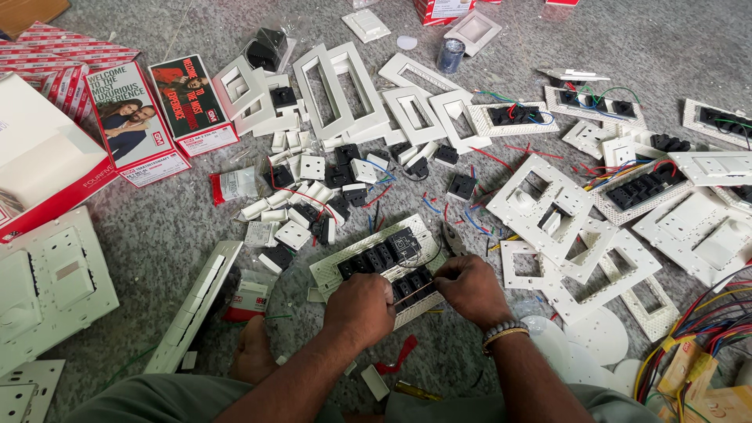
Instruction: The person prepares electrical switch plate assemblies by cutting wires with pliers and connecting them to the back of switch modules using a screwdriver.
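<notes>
Nearby, loose switch modules (309, 196), white frames (337, 90), wires (709, 317)

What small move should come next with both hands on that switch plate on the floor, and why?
Probably press the thin tool a little further into the black module while the left hand steadies the plate. The right hand pinches the tool at the lower row of modules, and the plate lies loose on the floor among scattered parts, so it could slide.
</notes>
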